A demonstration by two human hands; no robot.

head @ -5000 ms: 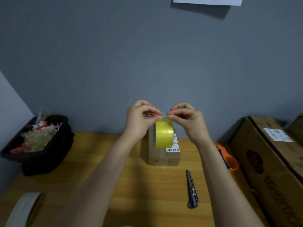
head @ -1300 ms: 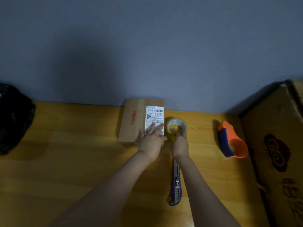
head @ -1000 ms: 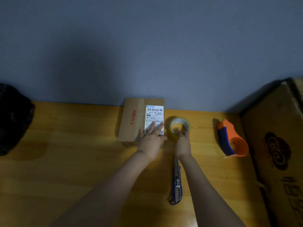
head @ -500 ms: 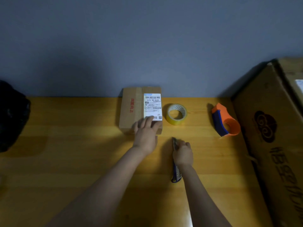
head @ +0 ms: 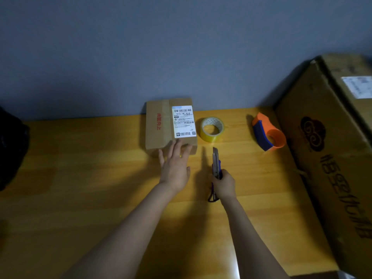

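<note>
The knife's (head: 215, 164) middle is hiding inside the right hand (head: 224, 185), with only its front end and blue tail showing. The light is too dim to tell whether a blade is out. A carton (head: 332, 158) at the right and a black bag (head: 12, 154) at the left are running off the frame.

The left hand (head: 175, 166) is lying flat, with straight, spread fingers pressing the box's (head: 161, 125) near edge. The right hand is gripping the knife with curled fingers, just right of the box and pointing it toward the tape (head: 211, 129).

Parcel-packing desk (head: 80, 178), we judge: labelled parcel (head: 159, 129) at centre, tape roll (head: 209, 137), tape dispenser (head: 263, 137), large carton (head: 332, 168) at right.
</note>
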